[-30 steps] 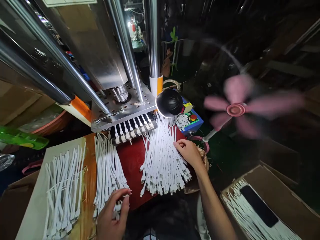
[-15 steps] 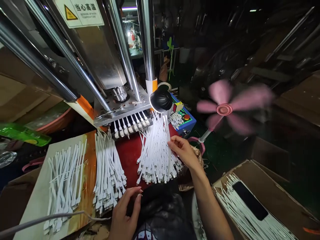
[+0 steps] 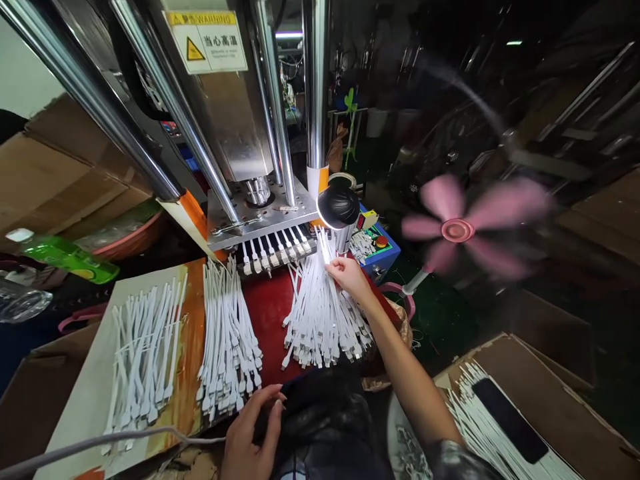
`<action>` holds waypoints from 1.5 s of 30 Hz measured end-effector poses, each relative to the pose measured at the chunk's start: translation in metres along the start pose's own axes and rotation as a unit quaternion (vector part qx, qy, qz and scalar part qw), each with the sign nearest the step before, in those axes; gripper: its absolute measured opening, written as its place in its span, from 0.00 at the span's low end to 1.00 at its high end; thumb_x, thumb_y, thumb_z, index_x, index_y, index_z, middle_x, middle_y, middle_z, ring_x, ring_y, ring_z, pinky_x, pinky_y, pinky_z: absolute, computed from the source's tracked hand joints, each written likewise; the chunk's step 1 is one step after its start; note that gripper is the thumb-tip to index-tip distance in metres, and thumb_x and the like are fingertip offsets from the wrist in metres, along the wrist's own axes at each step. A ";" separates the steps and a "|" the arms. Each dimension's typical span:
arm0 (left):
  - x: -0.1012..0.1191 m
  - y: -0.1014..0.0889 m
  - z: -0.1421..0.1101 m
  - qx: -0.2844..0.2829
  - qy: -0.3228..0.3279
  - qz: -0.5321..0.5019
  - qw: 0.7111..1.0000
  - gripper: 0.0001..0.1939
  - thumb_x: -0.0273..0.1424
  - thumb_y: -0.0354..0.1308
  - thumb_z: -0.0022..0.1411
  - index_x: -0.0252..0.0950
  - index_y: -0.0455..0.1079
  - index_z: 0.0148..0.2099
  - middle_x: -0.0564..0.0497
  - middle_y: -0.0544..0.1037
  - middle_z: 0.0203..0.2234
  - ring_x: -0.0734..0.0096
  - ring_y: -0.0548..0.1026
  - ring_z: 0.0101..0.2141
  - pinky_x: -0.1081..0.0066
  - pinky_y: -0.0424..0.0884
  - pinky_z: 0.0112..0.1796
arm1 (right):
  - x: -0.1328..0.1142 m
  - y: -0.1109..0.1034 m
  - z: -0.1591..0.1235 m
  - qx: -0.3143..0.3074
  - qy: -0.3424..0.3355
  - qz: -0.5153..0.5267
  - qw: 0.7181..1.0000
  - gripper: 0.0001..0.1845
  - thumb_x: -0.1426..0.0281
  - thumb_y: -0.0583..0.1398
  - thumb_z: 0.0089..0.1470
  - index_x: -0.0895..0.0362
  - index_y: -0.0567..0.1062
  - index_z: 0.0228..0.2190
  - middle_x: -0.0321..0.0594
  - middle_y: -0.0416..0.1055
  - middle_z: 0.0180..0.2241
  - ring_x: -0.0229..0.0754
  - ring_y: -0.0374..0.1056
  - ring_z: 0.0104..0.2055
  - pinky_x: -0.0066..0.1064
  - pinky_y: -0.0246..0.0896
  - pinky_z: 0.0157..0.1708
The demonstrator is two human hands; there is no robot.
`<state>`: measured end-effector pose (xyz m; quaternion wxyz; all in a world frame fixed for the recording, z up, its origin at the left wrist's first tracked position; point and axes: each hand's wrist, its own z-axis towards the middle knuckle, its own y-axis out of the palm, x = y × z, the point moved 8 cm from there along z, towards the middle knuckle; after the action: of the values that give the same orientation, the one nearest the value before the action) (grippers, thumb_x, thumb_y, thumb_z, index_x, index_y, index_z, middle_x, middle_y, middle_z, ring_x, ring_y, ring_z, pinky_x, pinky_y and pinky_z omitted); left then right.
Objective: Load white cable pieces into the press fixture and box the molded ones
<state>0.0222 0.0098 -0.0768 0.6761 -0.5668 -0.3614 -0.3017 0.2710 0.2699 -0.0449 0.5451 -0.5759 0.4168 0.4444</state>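
Note:
My right hand (image 3: 349,277) is closed in a pinch on a white cable at the upper part of a large pile of white cables (image 3: 315,320). These flat cables have plugs at their near ends and lie fanned on a red surface (image 3: 270,313). Low in front of my lap, my left hand (image 3: 254,430) holds nothing, its thumb and fingers apart. Ahead, several white cables sit side by side in a dark fixture (image 3: 280,257) under the metal plate of a press (image 3: 265,217). Left of the red surface lies a second bunch of white cables (image 3: 227,340).
More white cables (image 3: 145,353) rest on a pale board at left. A pink fan (image 3: 457,230) spins at right. A black lamp (image 3: 339,205) stands beside the press, near a blue control box (image 3: 383,257). A phone (image 3: 510,420) lies on cables in a cardboard box (image 3: 530,360).
My right hand has moved up and left along the large pile, and its fingers have closed on a cable. My left hand has stayed about where it was. The view has shifted slightly.

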 end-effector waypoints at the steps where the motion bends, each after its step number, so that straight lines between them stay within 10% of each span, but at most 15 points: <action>1: -0.001 0.002 0.003 -0.014 0.001 0.003 1.000 0.14 0.42 0.57 0.69 0.41 0.78 0.47 0.47 0.86 0.38 0.62 0.85 0.38 0.69 0.81 0.42 | 0.001 0.001 0.003 -0.001 0.006 0.008 1.000 0.16 0.59 0.62 0.51 0.54 0.66 0.20 0.30 0.62 0.15 0.36 0.60 0.19 0.27 0.55 0.22; 10: 0.014 0.019 0.031 -0.069 0.062 0.031 0.995 0.11 0.36 0.55 0.71 0.40 0.77 0.48 0.48 0.85 0.39 0.64 0.85 0.39 0.70 0.81 0.41 | -0.007 0.000 0.010 -0.002 0.026 0.031 0.999 0.20 0.49 0.57 0.53 0.53 0.64 0.26 0.28 0.58 0.18 0.35 0.56 0.19 0.26 0.58 0.19; 18: 0.017 0.016 0.039 -0.079 0.084 0.023 0.993 0.09 0.34 0.56 0.71 0.41 0.76 0.48 0.51 0.85 0.36 0.67 0.85 0.35 0.73 0.81 0.38 | 0.003 -0.032 0.003 0.101 -0.003 -0.145 0.984 0.10 0.62 0.62 0.53 0.54 0.71 0.26 0.34 0.69 0.22 0.40 0.64 0.28 0.30 0.54 0.32; 26: 0.039 0.032 0.048 0.023 0.155 0.092 0.983 0.13 0.30 0.57 0.70 0.43 0.71 0.55 0.43 0.76 0.55 0.58 0.77 0.56 0.59 0.76 0.53 | 0.032 -0.036 -0.022 0.063 0.049 -0.258 0.963 0.12 0.60 0.62 0.55 0.53 0.68 0.28 0.33 0.70 0.23 0.40 0.62 0.26 0.30 0.45 0.28; 45: 0.044 0.046 0.067 0.023 0.124 0.045 0.991 0.11 0.29 0.53 0.72 0.41 0.69 0.54 0.43 0.77 0.52 0.60 0.78 0.53 0.61 0.78 0.50 | 0.018 -0.043 -0.023 0.130 -0.004 -0.151 0.980 0.07 0.65 0.59 0.54 0.54 0.71 0.35 0.31 0.70 0.25 0.37 0.64 0.25 0.28 0.55 0.28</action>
<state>0.0750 0.0837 -0.0588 0.7414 -0.5249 -0.2563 -0.3302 0.3187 0.2494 -0.0506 0.6773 -0.5549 0.3774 0.3015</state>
